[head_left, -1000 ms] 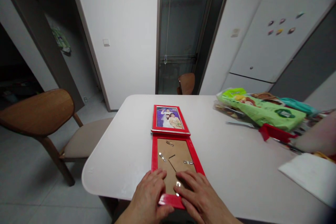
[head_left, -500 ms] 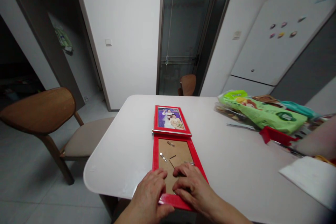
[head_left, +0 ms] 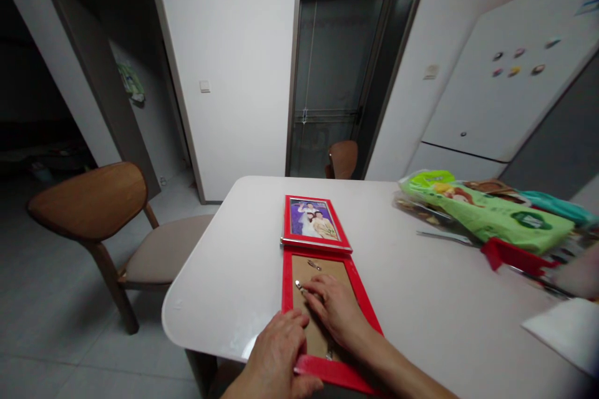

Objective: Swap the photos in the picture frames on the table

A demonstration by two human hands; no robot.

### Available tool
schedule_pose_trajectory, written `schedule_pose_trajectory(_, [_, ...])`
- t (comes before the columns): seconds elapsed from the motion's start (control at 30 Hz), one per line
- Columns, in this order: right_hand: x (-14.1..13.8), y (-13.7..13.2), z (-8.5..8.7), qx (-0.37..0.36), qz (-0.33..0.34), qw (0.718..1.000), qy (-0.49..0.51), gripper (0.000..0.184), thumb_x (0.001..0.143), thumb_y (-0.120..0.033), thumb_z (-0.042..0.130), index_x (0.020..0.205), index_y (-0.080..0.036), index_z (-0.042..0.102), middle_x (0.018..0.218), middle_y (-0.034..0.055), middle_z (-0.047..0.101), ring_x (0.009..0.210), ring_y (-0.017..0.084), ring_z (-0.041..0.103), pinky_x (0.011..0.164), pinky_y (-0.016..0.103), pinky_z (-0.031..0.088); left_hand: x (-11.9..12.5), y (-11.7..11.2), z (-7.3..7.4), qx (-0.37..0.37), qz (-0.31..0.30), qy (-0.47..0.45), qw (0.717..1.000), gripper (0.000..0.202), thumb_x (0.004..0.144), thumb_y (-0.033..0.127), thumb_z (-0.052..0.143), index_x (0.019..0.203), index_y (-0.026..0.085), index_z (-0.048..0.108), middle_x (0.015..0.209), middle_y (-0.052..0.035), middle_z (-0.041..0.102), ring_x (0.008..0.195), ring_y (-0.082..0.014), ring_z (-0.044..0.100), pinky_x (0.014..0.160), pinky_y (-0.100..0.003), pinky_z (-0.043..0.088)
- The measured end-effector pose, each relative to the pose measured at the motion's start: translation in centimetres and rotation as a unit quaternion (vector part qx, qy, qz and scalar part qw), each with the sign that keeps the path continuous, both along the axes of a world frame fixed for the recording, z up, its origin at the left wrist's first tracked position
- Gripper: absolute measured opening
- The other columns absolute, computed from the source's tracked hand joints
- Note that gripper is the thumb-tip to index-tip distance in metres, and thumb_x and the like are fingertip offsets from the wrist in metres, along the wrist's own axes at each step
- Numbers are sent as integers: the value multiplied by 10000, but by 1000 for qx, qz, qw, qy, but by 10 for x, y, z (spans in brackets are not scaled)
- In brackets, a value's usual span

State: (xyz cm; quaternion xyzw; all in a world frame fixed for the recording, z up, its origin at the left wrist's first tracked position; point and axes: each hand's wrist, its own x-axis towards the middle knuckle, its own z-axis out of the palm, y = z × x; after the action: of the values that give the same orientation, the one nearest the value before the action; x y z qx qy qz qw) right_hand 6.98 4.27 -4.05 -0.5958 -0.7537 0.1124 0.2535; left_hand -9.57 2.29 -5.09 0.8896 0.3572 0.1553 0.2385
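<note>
A red picture frame (head_left: 366, 299) lies back side up at the near edge of the table, its brown backing board (head_left: 333, 264) showing. My left hand (head_left: 281, 346) grips the near left corner, fingers on top and thumb at the front edge. At the board's left side, the fingertips of my right hand (head_left: 334, 308) pinch a small metal turn clip (head_left: 298, 285). Another clip (head_left: 314, 265) sits at the far end, and one more lies near my right wrist. A second red frame with a photo (head_left: 313, 219), face up, adjoins the far edge.
On the table's right lie a green package (head_left: 508, 212), a red plastic thing (head_left: 515, 255), a metal tool (head_left: 444, 237) and a white sheet (head_left: 566, 327). Part of another person's arm (head_left: 583, 274) shows at the right edge. A wooden chair (head_left: 93, 199) stands left of the white table (head_left: 210, 287).
My right hand has moved from the near part of the backing board up and left to the left-side clip. My left hand keeps its hold on the frame's corner. The view has shifted slightly.
</note>
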Motion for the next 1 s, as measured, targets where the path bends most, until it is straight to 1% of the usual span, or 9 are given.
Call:
schedule_pose_trajectory(0.1, [-10, 13, -1, 6, 7, 1000, -20, 235, 786, -179, 410, 761, -175, 644, 754, 48, 586, 774, 164, 505, 736, 295, 384, 1, 1, -3, 2, 0, -4, 1000, 394, 520, 304, 736, 845, 173, 555, 1221, -71, 475, 1142, -224, 393, 985, -371, 277])
schedule_pose_trajectory(0.23, [-17, 11, -1, 7, 26, 999, -24, 231, 775, -176, 437, 646, -191, 628, 692, 19, 580, 737, 148, 497, 717, 276, 379, 1, 1, -4, 2, 6, -18, 1000, 447, 503, 292, 744, 883, 161, 549, 1174, -74, 515, 1128, -220, 407, 985, -349, 282])
schedule_pose_trajectory(0.33, [-15, 10, -2, 10, 18, 1000, -21, 225, 788, -171, 418, 700, -180, 624, 714, 21, 597, 746, 142, 503, 736, 268, 379, 0, 1, -5, 3, 0, -17, 1000, 404, 504, 303, 743, 837, 166, 558, 1181, -75, 510, 1135, -226, 399, 985, -358, 280])
schedule_pose_trajectory(0.43, [-11, 14, -2, 11, 3, 1000, -19, 224, 796, -167, 399, 781, -159, 622, 772, 42, 605, 767, 144, 514, 736, 266, 386, -1, 2, -9, 4, -12, -18, 1000, 359, 539, 357, 719, 800, 169, 560, 1200, -82, 494, 1139, -237, 396, 985, -381, 278])
schedule_pose_trajectory(0.5, [-11, 16, -2, 9, 4, 1000, -24, 226, 789, -169, 406, 755, -165, 630, 770, 44, 597, 771, 150, 514, 729, 272, 387, -1, 3, -12, 9, -14, -20, 1000, 372, 542, 373, 714, 807, 164, 557, 1203, -90, 490, 1137, -242, 399, 984, -387, 279])
schedule_pose_trajectory(0.67, [-10, 19, -1, 3, 22, 999, -40, 201, 756, -183, 457, 683, -200, 644, 729, 11, 595, 757, 136, 516, 741, 251, 372, -1, 5, -16, 26, -19, -13, 999, 447, 519, 383, 722, 855, 141, 552, 1190, -128, 497, 1123, -263, 416, 971, -406, 300])
schedule_pose_trajectory(0.73, [-3, 26, -2, 2, -5, 999, -42, 201, 760, -206, 450, 704, -193, 643, 742, 20, 605, 755, 139, 524, 722, 241, 373, 0, 6, -16, 28, -23, -13, 999, 429, 543, 405, 703, 849, 142, 556, 1187, -127, 500, 1117, -263, 424, 966, -410, 308])
schedule_pose_trajectory(0.87, [16, 47, -7, 1, -105, 994, -43, 217, 774, -258, 413, 790, -174, 613, 805, 58, 620, 751, 163, 544, 650, 247, 366, 0, 6, -14, 34, -23, -16, 999, 409, 585, 435, 661, 865, 156, 560, 1196, -116, 494, 1118, -265, 423, 957, -425, 318])
schedule_pose_trajectory(1.0, [28, 64, -16, -17, -173, 984, -41, 177, 754, -282, 443, 718, -188, 588, 742, 54, 632, 702, 177, 558, 575, 250, 335, 1, 5, -12, 42, -21, -3, 999, 492, 580, 455, 656, 944, 144, 543, 1187, -134, 497, 1114, -274, 426, 944, -441, 332])
